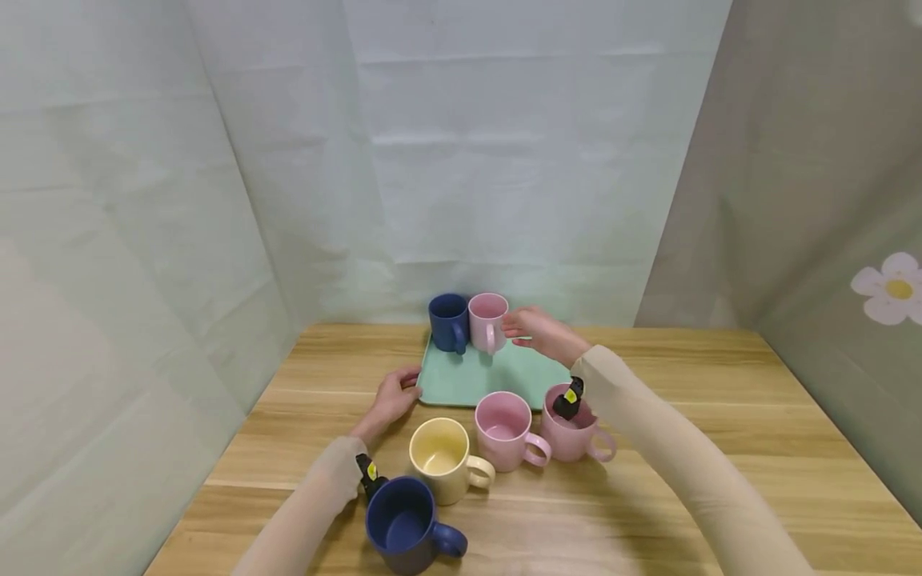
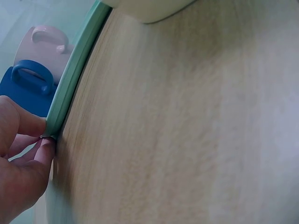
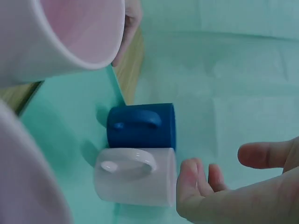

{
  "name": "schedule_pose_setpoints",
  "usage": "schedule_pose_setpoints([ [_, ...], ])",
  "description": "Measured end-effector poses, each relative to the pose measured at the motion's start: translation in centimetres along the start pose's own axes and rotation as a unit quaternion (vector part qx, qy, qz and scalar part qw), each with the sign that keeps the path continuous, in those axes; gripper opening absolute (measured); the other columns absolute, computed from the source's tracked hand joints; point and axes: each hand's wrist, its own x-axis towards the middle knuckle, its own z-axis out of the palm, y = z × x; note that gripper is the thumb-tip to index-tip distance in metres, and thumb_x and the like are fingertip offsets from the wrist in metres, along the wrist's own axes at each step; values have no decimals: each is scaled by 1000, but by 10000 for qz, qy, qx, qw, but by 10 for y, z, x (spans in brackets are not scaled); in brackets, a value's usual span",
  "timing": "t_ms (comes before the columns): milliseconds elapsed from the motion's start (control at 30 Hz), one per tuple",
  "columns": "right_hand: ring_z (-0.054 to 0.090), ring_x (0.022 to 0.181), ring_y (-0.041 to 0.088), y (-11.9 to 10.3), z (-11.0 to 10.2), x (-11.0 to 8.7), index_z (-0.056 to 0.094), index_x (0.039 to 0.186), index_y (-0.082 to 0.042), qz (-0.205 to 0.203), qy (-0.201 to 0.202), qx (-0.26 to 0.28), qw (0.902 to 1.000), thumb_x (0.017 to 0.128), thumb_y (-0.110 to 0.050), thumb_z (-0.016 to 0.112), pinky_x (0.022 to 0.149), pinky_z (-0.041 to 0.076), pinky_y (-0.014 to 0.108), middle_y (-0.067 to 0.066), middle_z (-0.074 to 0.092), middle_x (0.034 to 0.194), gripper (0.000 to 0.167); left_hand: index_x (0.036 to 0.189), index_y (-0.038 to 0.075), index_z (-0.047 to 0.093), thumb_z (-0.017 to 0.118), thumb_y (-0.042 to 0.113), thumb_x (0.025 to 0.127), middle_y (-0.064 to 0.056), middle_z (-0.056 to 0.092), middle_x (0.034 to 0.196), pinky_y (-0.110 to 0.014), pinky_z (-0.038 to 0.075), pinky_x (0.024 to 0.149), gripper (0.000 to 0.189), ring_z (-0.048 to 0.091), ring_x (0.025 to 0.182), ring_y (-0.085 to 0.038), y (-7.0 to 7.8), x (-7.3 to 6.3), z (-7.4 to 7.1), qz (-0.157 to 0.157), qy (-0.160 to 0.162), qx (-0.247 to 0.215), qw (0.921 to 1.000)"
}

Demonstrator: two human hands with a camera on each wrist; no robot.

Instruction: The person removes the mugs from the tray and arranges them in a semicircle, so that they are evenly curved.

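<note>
A mint green tray (image 1: 461, 378) lies towards the back of the table. My left hand (image 1: 393, 398) pinches its front left corner; in the left wrist view the thumb and fingers (image 2: 41, 151) meet at the tray's edge. On the back left of the tray stand a dark blue mug (image 1: 442, 332) and a pink mug (image 1: 481, 330), upright side by side, handles towards me. My right hand (image 1: 543, 332) is just right of the pink mug's rim, empty, thumb apart from the loosely bent fingers, as the right wrist view shows.
In front of the tray stand two more pink mugs (image 1: 497, 448) (image 1: 565, 440), a yellow mug (image 1: 448, 476) and another dark blue mug (image 1: 403, 544), all upright. The right forearm passes over the rightmost pink mug. Pale cloth (image 1: 504, 160) hangs behind the wooden table (image 1: 720, 432).
</note>
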Motion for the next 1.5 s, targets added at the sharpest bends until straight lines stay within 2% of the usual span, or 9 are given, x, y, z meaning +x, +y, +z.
schedule_pose_setpoints([
  [100, 50, 86, 14, 2, 3, 14, 43, 133, 8, 288, 279, 545, 9977, 99, -11, 42, 85, 45, 24, 15, 53, 119, 39, 131, -14, 49, 55, -11, 86, -32, 55, 130, -44, 49, 102, 46, 56, 119, -42, 0, 0, 0, 30, 29, 2, 10000],
  [233, 44, 81, 14, 10, 6, 31, 50, 112, 0, 654, 628, 1270, 9878, 97, -11, 44, 86, 42, 25, 5, 47, 96, 20, 131, -15, 49, 54, -12, 86, -33, 55, 129, -45, 50, 102, 45, 56, 119, -42, -1, -1, 2, 32, 34, -24, 10000],
  [333, 41, 92, 17, 18, 9, 38, 47, 112, -2, 884, 674, 1622, 9805, 97, -13, 44, 94, 39, 28, 7, 44, 103, 19, 131, -16, 49, 54, -12, 86, -33, 55, 130, -45, 50, 102, 45, 56, 119, -43, 0, -3, 4, 3, 13, -57, 10000],
  [433, 42, 121, 24, 23, 11, 43, 36, 137, 1, 1067, 491, 1787, 9769, 98, -15, 42, 111, 34, 33, 15, 43, 132, 42, 130, -15, 49, 54, -12, 86, -32, 55, 130, -45, 50, 101, 45, 56, 119, -42, 1, -4, 5, -27, 8, 2, 10000],
  [533, 26, 144, 30, 25, 12, 47, 20, 149, 4, 1094, 209, 1858, 9763, 99, -17, 39, 123, 21, 39, 19, 26, 155, 57, 131, -13, 50, 56, -10, 86, -30, 56, 131, -44, 50, 102, 45, 56, 120, -41, 3, -4, 5, -114, 31, 37, 9999],
  [900, 23, 146, 31, 27, 15, 56, 22, 146, 4, 1155, 70, 1878, 9754, 101, -19, 35, 124, 18, 42, 21, 23, 158, 53, 133, -12, 48, 54, -10, 87, -30, 55, 132, -43, 49, 103, 46, 55, 121, -41, 5, -4, 5, -109, -28, -12, 9999],
  [1133, 43, 125, 27, 28, 14, 56, 39, 132, 2, 1207, 325, 1705, 9774, 100, -19, 40, 117, 31, 38, 16, 46, 134, 38, 133, -12, 48, 55, -10, 87, -30, 54, 133, -44, 48, 103, 46, 55, 121, -40, 5, -5, 3, -143, -15, -9, 9999],
  [1300, 44, 84, 16, 30, 13, 56, 46, 103, -2, 1352, 312, 1509, 9788, 97, -14, 43, 88, 43, 25, 5, 48, 95, 14, 133, -13, 48, 54, -10, 87, -31, 54, 133, -44, 48, 103, 47, 55, 122, -41, 5, -6, 4, -122, -38, -39, 9999],
  [1500, 42, 67, 10, 32, 12, 54, 54, 105, 2, 1675, 214, 1409, 9755, 95, -7, 45, 66, 41, 17, 3, 48, 83, 17, 132, -14, 48, 54, -11, 87, -32, 54, 131, -44, 49, 102, 46, 55, 121, -42, 5, -5, 5, -55, -29, -17, 10000],
])
